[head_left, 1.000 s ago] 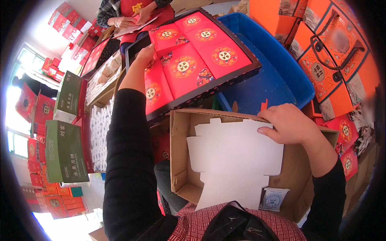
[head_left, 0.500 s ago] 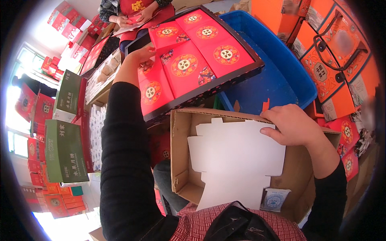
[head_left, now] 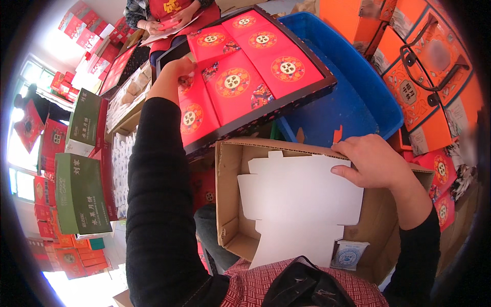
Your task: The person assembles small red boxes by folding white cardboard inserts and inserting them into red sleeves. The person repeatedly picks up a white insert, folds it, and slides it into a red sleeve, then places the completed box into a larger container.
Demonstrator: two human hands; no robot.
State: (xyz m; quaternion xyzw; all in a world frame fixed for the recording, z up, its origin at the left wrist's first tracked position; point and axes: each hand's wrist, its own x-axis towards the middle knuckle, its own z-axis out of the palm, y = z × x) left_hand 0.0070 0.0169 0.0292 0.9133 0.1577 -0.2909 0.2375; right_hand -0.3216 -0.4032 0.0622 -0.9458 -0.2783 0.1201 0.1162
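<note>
The dark tray (head_left: pixel 286 100), filling the upper centre of the frame, is carrying rows of flat red packets (head_left: pixel 232 84), and the left hand (head_left: pixel 176 69) is gripping its far-left edge, probably steadying it. Below, the right hand (head_left: pixel 376 163) is lying half-open on the white die-cut card (head_left: pixel 299 204), seemingly pinching its edge, inside the brown carton (head_left: pixel 230 204) at lower centre, with a small sachet (head_left: pixel 350 254) tucked in its corner.

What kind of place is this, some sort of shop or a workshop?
Most likely a gift-box packing workshop. Stacks of green cartons and orange handled gift boxes crowd round, and the left hand holds a dark tray of red packets above a brown cardboard box of white die-cut card sheets.
</note>
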